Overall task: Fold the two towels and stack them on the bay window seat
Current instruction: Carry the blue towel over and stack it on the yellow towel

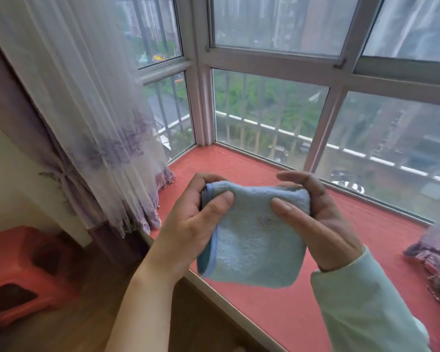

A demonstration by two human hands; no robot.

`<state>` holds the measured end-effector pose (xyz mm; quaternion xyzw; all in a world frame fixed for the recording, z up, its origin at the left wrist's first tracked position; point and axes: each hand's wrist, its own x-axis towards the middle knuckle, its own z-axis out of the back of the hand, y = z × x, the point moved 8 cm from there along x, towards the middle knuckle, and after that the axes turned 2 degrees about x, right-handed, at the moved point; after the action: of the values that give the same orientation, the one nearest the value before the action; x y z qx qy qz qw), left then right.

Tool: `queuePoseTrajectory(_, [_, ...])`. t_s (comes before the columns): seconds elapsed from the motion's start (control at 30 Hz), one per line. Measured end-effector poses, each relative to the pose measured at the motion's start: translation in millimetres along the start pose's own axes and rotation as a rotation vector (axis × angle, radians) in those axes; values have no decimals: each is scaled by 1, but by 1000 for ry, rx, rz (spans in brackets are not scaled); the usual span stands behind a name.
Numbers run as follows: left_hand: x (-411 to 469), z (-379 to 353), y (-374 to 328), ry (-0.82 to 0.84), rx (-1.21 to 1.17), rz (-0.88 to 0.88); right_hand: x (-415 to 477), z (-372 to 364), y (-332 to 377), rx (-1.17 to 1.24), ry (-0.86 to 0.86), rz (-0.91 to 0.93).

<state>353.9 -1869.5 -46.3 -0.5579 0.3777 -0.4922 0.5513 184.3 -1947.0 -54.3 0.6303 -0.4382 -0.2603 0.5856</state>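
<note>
A small light-blue towel (252, 247) hangs folded in the air above the front edge of the red bay window seat (285, 313). My left hand (188, 224) pinches its upper left corner, thumb on the front. My right hand (318, 219) grips the upper right corner, thumb pressed on the front and fingers curled behind. The towel's lower edge hangs free, clear of the seat. A second towel is not clearly in view.
Sheer white and purple curtains (99, 123) hang at the left end of the seat. Bunched purple fabric (437, 260) lies on the seat at far right. A red plastic stool (23, 273) stands on the wooden floor at lower left. Window panes enclose the seat's back.
</note>
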Motion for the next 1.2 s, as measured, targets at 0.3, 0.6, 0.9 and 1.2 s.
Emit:
queuePoseTrajectory(0.3, [133, 8, 67, 62, -45, 142, 116, 35, -70, 34, -74, -120])
queuePoseTrajectory(0.6, [210, 8, 173, 87, -97, 326, 165, 68, -174, 80, -229, -284])
queuePoseTrajectory(0.9, [226, -4, 348, 119, -127, 563, 159, 109, -336, 82, -428, -468])
queuePoseTrajectory(1.2, [227, -12, 489, 83, -149, 646, 142, 138, -468, 103, -601, -571])
